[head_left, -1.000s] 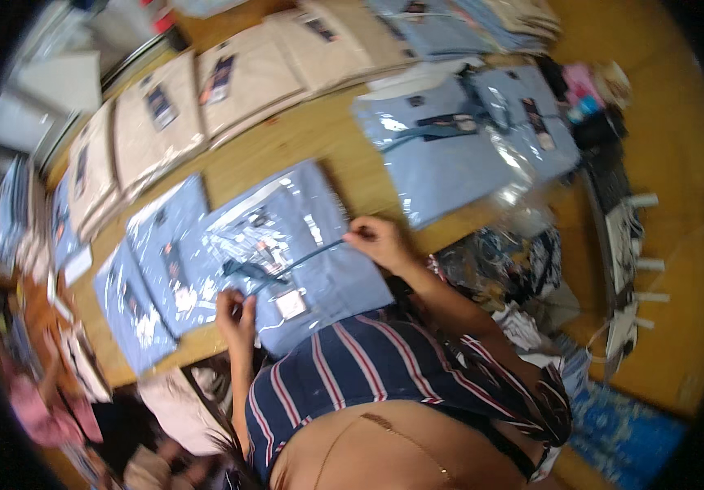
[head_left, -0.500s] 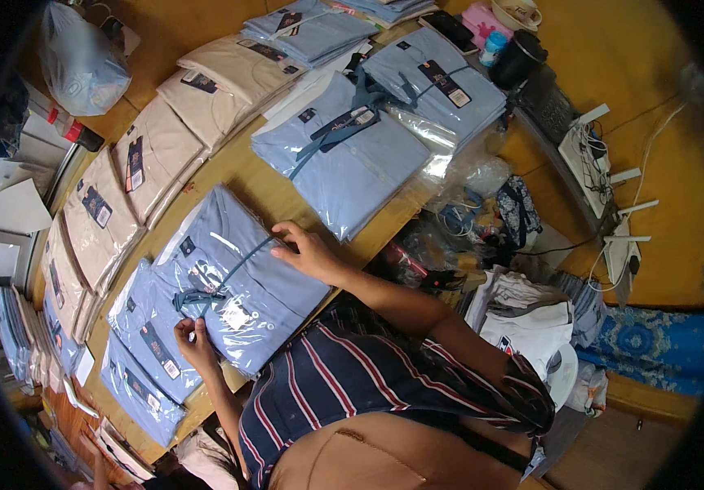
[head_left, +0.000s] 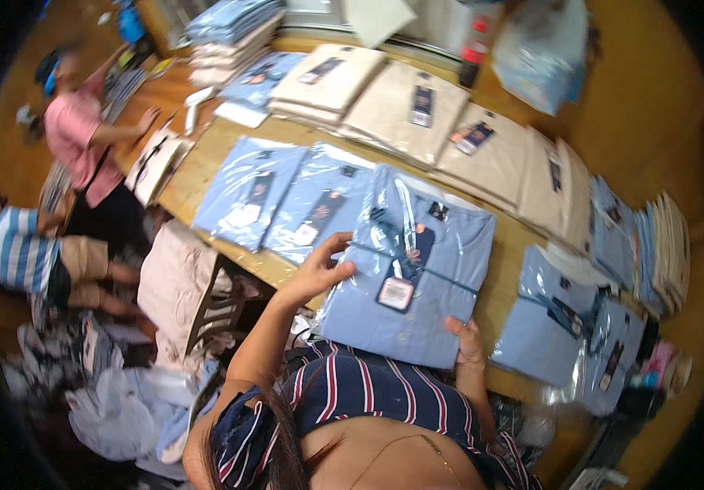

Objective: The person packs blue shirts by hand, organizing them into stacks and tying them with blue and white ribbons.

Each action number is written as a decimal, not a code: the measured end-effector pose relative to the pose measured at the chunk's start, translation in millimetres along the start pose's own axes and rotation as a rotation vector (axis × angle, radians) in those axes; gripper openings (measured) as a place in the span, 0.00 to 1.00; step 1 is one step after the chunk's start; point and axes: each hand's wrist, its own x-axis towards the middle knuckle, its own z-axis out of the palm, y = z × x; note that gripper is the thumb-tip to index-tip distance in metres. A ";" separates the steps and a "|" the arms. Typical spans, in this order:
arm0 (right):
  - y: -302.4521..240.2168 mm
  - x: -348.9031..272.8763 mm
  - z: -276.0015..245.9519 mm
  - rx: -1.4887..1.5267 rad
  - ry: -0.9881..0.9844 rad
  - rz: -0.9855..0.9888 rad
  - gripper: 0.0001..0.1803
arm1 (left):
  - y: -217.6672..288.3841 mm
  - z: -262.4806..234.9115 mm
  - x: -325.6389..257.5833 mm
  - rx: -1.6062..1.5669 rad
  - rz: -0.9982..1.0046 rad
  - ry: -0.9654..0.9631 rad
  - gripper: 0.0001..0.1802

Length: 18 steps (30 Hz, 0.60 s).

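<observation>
A folded light blue shirt (head_left: 441,327) in a clear bag with a dark tag lies in front of me, apparently the top of a bundle. A dark blue strip (head_left: 450,280) is tied across it. My left hand (head_left: 323,273) holds its left edge, thumb on top and fingers partly hidden. Round the lower right edge, my right hand (head_left: 468,341) grips with the thumb showing; its other fingers are mostly hidden. Left of the bundle, two more bagged blue shirts (head_left: 246,192) overlap on the table.
Bagged beige shirts (head_left: 405,102) line the table's (head_left: 229,131) far side. Another tied blue bundle (head_left: 539,335) rests at the right. A dark bottle (head_left: 474,53) stands behind. At the left are a chair (head_left: 213,314) heaped with clothes and two people, one in a pink shirt (head_left: 82,131).
The view has swung left, bringing two people into sight. My left hand has left the strip's knot and my right hand its far end; both now hold the bundle's edges.
</observation>
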 end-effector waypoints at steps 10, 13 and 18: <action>-61.8 201.3 208.1 -0.082 -0.301 -0.191 0.24 | -20.0 -124.5 -126.1 -0.325 0.067 1.071 0.13; -80.9 285.6 280.2 -0.021 -0.411 -0.289 0.22 | -53.5 -133.3 -157.5 -0.326 -0.061 1.148 0.13; -91.6 406.2 352.6 0.013 -0.349 -0.285 0.38 | -84.0 -138.3 -160.9 -0.354 -0.184 1.151 0.14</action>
